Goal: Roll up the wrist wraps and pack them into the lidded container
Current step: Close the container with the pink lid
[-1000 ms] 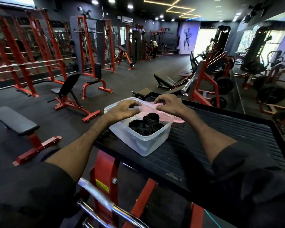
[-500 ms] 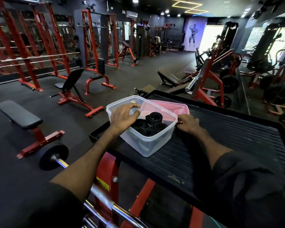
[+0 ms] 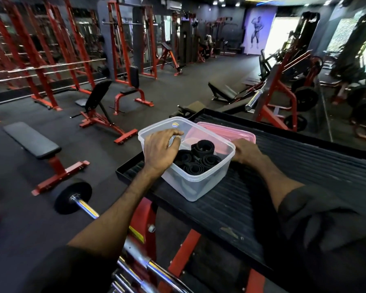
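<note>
A clear plastic container (image 3: 199, 187) stands on the black ribbed platform (image 3: 304, 166). Several rolled black wrist wraps (image 3: 202, 146) lie inside it. My left hand (image 3: 159, 151) sits over the container's left rim with its fingers curled at the rim. The pink lid (image 3: 230, 133) lies flat on the platform just behind and to the right of the container. My right hand (image 3: 246, 153) is at the lid's near edge with bent fingers on it. Its fingertips are partly hidden behind the container's wall.
The platform's left edge drops off beside the container, above a red frame (image 3: 144, 218). A loaded barbell (image 3: 74, 197) lies on the floor at lower left. A flat bench (image 3: 32, 140) and an incline bench (image 3: 97, 98) stand to the left, weight machines (image 3: 283, 98) behind.
Both hands held the pink lid above the container a second ago. The lid now lies on the platform behind it, my left hand has gone to the rim, and my right hand stays at the lid's edge.
</note>
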`<state>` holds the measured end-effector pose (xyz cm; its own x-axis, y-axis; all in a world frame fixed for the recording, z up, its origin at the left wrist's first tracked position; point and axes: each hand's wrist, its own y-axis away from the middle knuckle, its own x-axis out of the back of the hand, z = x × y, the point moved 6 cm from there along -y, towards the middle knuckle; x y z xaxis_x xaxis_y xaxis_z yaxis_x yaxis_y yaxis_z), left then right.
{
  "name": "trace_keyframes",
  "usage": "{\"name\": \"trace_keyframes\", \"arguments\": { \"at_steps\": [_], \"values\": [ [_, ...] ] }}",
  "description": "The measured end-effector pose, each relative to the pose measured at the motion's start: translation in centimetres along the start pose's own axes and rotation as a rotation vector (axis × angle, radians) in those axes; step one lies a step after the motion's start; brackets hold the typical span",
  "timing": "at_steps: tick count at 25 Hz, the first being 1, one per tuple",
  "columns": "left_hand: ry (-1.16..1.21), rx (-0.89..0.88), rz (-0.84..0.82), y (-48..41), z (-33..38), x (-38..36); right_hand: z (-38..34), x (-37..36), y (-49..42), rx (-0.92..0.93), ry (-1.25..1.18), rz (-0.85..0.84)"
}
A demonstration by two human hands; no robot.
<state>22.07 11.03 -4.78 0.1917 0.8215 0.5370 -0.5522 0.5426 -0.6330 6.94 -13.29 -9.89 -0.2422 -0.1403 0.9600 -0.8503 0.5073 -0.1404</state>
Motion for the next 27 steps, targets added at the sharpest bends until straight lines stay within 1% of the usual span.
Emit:
{"name": "trace_keyframes", "arguments": {
  "at_steps": [2, 5, 8, 11, 13, 15, 16, 18, 20, 21, 22, 24, 25, 26, 27],
  "values": [
    [0.02, -0.001, -0.006, 0.0, -0.3, -0.2, 0.5, 0.7, 0.1, -0.046, -0.153, 0.084],
    [0.022, -0.004, 0.004, -0.3, -0.6, -0.4, 1.8, 3.8, -0.4, -0.179, -0.398, 0.307],
    [0.021, 0.006, 0.007, -0.7, -0.6, -0.3, 2.2, 9.0, -0.2, -0.165, -0.592, 0.499],
    [-0.018, 0.034, -0.059, -1.1, -0.9, -0.6, 0.5, 14.2, 0.5, -0.11, -0.798, 0.599],
    [-0.001, 0.042, -0.07, -1.8, -1.0, -0.6, -1.1, 17.5, 1.1, -0.049, -1.008, 0.634],
    [0.144, 0.143, -0.073, -2.8, -1.1, -0.2, -3.7, 20.3, 2.0, -0.006, -1.193, 0.584],
    [0.289, 0.231, -0.066, -3.2, -1.0, 0.3, -5.2, 21.3, 2.3, 0.0, -1.275, 0.539],
    [0.668, 0.426, -0.031, -4.0, 0.0, 1.3, -8.1, 22.6, 2.7, -0.021, -1.468, 0.436],
    [0.967, 0.592, 0.047, -5.0, 1.7, 2.8, -10.2, 23.0, 2.7, -0.056, -1.674, 0.319],
    [1.047, 0.636, 0.075, -5.7, 2.7, 3.7, -10.8, 23.0, 2.6, -0.089, -1.773, 0.269],
    [1.09, 0.641, 0.096, -6.6, 3.5, 4.8, -11.2, 22.6, 2.5, -0.122, -1.847, 0.221],
    [1.143, 0.57, 0.132, -7.3, 5.2, 7.0, -11.8, 21.5, 2.1, -0.166, -1.877, 0.161],
    [1.166, 0.539, 0.161, -7.1, 5.8, 7.6, -12.0, 20.9, 2.0, -0.167, -1.826, 0.14],
    [1.178, 0.515, 0.214, -6.3, 6.0, 8.0, -12.1, 19.9, 1.8, -0.166, -1.731, 0.132],
    [1.187, 0.5, 0.281, -5.1, 6.0, 8.1, -12.2, 19.0, 1.8, -0.154, -1.575, 0.148]
  ]
}}
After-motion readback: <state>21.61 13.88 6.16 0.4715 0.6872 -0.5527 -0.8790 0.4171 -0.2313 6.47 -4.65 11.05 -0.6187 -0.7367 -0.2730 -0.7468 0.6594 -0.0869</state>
